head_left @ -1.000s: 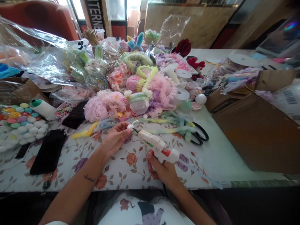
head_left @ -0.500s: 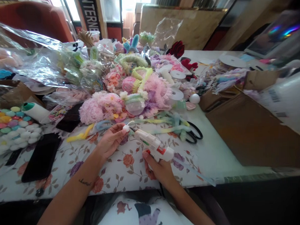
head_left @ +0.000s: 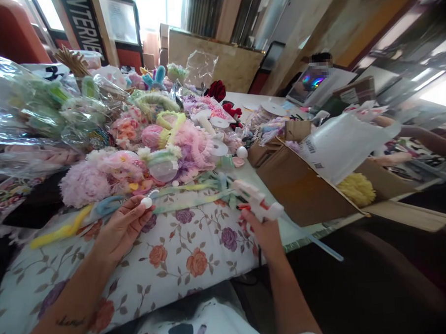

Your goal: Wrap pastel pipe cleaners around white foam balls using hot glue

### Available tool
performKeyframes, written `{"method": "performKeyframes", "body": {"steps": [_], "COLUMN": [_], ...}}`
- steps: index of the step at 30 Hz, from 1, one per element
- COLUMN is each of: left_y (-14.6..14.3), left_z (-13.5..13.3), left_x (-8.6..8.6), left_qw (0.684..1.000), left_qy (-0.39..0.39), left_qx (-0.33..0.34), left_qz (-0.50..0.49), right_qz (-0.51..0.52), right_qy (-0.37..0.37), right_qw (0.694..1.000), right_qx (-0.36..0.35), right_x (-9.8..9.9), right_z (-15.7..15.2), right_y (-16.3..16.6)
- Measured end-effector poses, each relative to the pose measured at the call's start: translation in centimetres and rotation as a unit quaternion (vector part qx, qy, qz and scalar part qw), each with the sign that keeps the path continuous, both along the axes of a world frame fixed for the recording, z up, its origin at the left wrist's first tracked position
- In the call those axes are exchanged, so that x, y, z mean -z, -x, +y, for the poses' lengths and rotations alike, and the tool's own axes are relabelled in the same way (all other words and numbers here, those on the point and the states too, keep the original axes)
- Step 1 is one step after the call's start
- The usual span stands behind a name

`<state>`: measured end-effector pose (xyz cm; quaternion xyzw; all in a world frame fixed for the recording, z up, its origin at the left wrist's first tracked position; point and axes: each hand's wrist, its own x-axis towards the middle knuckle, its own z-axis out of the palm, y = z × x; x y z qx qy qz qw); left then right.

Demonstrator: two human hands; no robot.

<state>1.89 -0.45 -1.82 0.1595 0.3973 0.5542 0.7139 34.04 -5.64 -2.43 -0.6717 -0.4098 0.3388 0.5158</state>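
Glue gun (head_left: 257, 205), gripped in right hand (head_left: 265, 234), now drawn apart from bead (head_left: 146, 202), pinched by left hand (head_left: 120, 230); glue presumably applied.

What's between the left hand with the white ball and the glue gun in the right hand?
In the head view, pastel fuzzy strips lie on the floral cloth between the left hand, pinching the white ball, and the glue gun in the right hand.
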Motion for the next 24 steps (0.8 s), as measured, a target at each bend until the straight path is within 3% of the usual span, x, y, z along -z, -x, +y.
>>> {"method": "performKeyframes", "body": {"steps": [4, 9, 15, 20, 24], "left_y": [0.1, 0.2, 0.9, 1.4, 1.0], "left_z": [0.0, 0.1, 0.6, 0.8, 0.7], "left_x": [0.1, 0.3, -0.3, -0.6, -0.6], "left_qw": [1.0, 1.0, 0.997, 0.995, 0.996], "left_qy": [-0.006, -0.021, -0.051, -0.068, -0.067], "left_qx": [0.008, 0.004, -0.04, -0.064, -0.053], "left_qz": [-0.007, -0.012, -0.03, -0.038, -0.026], "right_qz": [-0.194, -0.268, -0.306, -0.41, -0.495], "right_qy": [0.04, 0.091, 0.112, 0.114, -0.025], "right_qw": [0.975, 0.952, 0.939, 0.899, 0.846], "right_qx": [0.101, 0.12, 0.11, 0.106, 0.198], "right_x": [0.1, 1.3, 2.0, 1.6, 1.3], "right_z": [2.8, 6.1, 7.1, 4.2, 1.3], "right_y": [-6.4, -10.7, -10.7, -9.6, -6.0]}}
